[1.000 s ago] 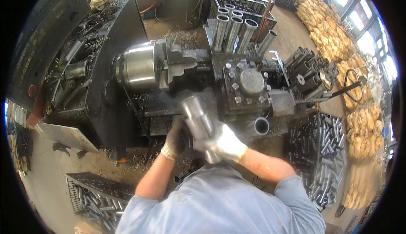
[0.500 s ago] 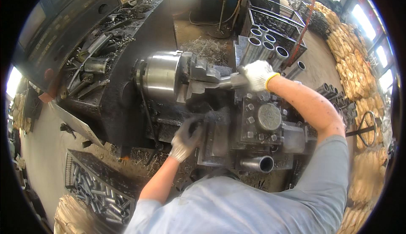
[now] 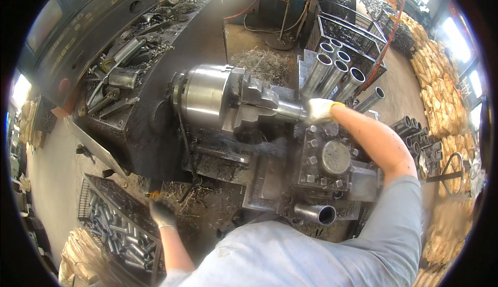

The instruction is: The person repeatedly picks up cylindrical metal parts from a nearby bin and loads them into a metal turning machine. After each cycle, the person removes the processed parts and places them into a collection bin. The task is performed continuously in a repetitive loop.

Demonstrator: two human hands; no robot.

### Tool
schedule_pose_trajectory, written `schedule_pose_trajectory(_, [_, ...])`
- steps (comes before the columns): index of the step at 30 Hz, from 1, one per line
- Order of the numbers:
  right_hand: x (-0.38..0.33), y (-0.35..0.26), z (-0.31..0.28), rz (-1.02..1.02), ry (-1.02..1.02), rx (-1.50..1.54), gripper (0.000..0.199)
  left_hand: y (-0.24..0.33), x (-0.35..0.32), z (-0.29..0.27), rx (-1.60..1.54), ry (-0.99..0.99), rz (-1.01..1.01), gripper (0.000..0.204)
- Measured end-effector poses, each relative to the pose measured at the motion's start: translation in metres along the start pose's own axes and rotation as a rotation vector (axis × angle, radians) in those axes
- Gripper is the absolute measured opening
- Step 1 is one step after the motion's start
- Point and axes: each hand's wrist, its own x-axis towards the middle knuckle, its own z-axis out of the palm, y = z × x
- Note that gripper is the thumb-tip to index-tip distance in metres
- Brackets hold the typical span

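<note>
My right hand [image 3: 320, 110], in a white glove with a yellow cuff, is closed around the outer end of a short metal tube [image 3: 290, 109]. The tube's other end sits between the stepped jaws of the lathe chuck [image 3: 206, 91]. Down at the left, my gloved left hand [image 3: 163, 214] is beside the machine's lower front, close to a crate [image 3: 89, 196] of cut tubes. Its fingers are dark and blurred, so whether they grip anything does not show. Just right of the chuck stands the square tool post [image 3: 336, 157] with its bolts and round cap, below my right wrist.
Several upright tubes [image 3: 356, 75] stand behind the tool post. One tube [image 3: 326, 214] lies near my body. More dark-ended tubes [image 3: 410, 126] are at the right, near a bent metal handle [image 3: 456, 170]. Tools and shavings cover the headstock top [image 3: 155, 33].
My left hand has moved from beside the carriage down and left towards the crate. My right hand stays at the tube, which now lines up with the chuck jaws. The view has shifted slightly.
</note>
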Motion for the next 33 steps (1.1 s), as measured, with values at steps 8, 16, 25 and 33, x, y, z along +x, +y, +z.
schedule_pose_trajectory(8, [0.030,-0.039,-0.002,-0.158,0.295,0.333,0.081,0.057,0.020,-0.014,-0.044,-0.092,-0.183,0.044])
schedule_pose_trajectory(16, [-0.099,-0.033,-0.002,-0.095,0.654,0.434,0.069,0.052,0.009,-0.005,0.528,0.123,0.283,0.045])
schedule_pose_trajectory(25, [-0.263,-0.071,0.162,0.111,1.326,1.223,0.039,0.212,-0.127,0.219,1.017,-0.057,2.176,0.041])
schedule_pose_trajectory(33, [-0.309,-0.120,0.248,0.309,1.275,1.123,0.035,0.324,-0.064,0.378,1.857,0.187,1.530,0.077])
